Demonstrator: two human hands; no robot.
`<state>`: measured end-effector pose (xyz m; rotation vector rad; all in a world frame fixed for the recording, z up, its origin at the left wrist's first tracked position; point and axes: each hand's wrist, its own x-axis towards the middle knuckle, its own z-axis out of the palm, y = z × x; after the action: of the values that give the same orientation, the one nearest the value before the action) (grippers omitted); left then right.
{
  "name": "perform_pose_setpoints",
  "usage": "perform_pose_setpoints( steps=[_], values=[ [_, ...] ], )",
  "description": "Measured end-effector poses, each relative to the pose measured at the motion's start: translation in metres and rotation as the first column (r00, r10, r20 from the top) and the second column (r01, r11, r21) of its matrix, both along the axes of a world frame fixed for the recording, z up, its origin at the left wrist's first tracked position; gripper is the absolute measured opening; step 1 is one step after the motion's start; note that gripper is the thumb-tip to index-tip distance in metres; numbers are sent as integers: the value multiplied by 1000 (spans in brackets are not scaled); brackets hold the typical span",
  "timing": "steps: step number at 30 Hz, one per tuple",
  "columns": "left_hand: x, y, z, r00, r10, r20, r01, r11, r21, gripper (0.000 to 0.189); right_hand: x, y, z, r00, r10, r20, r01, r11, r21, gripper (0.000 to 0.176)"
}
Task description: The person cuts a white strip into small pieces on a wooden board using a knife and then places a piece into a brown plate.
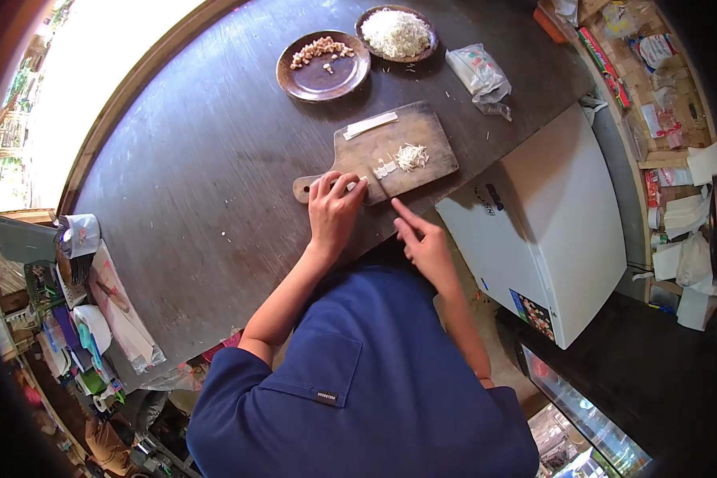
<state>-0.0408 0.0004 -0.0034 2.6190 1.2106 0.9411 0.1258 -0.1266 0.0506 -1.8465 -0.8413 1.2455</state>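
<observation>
Since the strip (pixel 352 185) lies at the handle end of the board (pixel 422 127), with its long axis running toward the cut pieces (pixel 385 167) mid-board, my left hand (pixel 334 211) is nearer, its curled fingertips pinning the strip down. My right hand (pixel 424 245) sits off the board's near edge, closed on what looks like a knife (pixel 379 188), forefinger out along it, the blade across the strip's free end.

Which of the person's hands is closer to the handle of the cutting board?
Left. The left hand rests on the board beside the handle, almost touching it. The right hand is farther right, at the board's near edge.
</observation>
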Motion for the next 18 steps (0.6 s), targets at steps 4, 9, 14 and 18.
perform_pose_setpoints(
  steps=[4, 9, 14, 18],
  values=[
    [12, 10, -3, 999, -35, 23, 35, 999, -1, 20, 32, 5, 3, 994, -105, -8, 105, 994, 26, 42],
    [32, 13, 1, 996, -81, 22, 82, 995, -59, 20, 28, 6, 1, 1000, 2, 25, -5, 995, 101, 42],
    [28, 7, 6, 998, -69, 6, 69, 991, -113, 24, 32, 4, -5, 999, -38, 20, 37, 997, 68, 39],
    [29, 5, 1, 997, -47, 61, 56, 987, -152, 27, 39, 1, 0, 998, -17, 63, 12, 997, 77, 39]
  ],
)
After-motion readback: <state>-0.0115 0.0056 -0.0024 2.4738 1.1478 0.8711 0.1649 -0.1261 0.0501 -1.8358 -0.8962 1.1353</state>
